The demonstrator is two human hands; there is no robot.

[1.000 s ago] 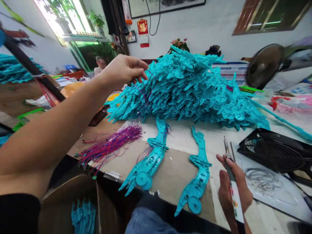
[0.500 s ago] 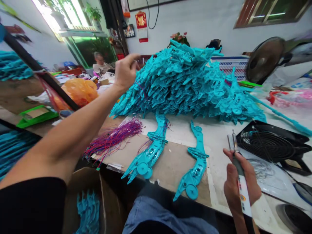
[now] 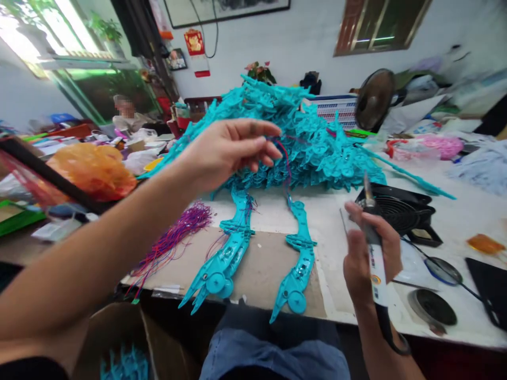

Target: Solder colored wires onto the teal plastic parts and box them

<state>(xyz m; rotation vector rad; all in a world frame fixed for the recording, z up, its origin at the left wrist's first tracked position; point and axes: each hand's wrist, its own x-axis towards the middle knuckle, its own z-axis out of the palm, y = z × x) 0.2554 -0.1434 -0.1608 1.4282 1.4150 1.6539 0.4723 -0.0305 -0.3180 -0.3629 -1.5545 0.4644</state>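
My left hand (image 3: pixel 233 150) is raised in front of the teal pile, its fingers pinched on a thin red-and-blue wire (image 3: pixel 287 161). That wire hangs down to the top end of a teal plastic part (image 3: pixel 303 264) lying on the table. Upright in my right hand (image 3: pixel 370 258) is a soldering iron (image 3: pixel 374 272), white and grey, tip pointing up. A thin pale strand beside those fingers is too blurred to name. Left of the first part lies a second teal plastic part (image 3: pixel 233 248) with wires along it. A bundle of red and purple wires (image 3: pixel 178 232) rests farther left.
A large heap of teal parts (image 3: pixel 261 121) fills the back of the table. At right are a black fan (image 3: pixel 396 211), a round tin (image 3: pixel 431 309) and a dark flat object (image 3: pixel 489 290). A cardboard box (image 3: pixel 119 327) with teal parts stands below. Another person (image 3: pixel 129 116) sits far left.
My left hand has come from the left side of the pile toward the middle, and a wire now shows in its fingers. The view has turned right; the soldering iron stays in my right hand.
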